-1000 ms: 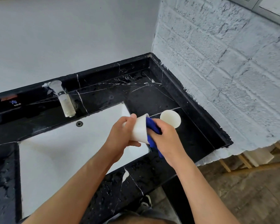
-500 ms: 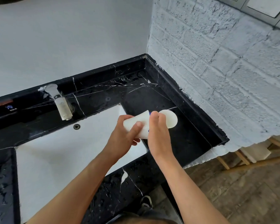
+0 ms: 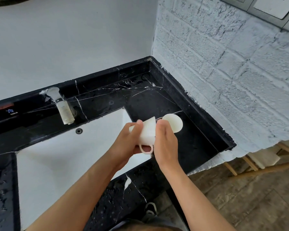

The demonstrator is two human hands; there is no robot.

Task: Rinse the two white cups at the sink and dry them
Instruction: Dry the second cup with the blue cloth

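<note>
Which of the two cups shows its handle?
The cup held in both hands; its handle points down. The cup on the counter shows none.

— Where are the hands?
— Both forearms reach forward, bare. The left hand (image 3: 126,144) curls its fingers and thumb in a closed grip — the right hand (image 3: 165,145) presses close beside it, fingers bent, back upward.

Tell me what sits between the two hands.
A white cup on its side, handle down, sits between left hand and right hand, head view.
</note>
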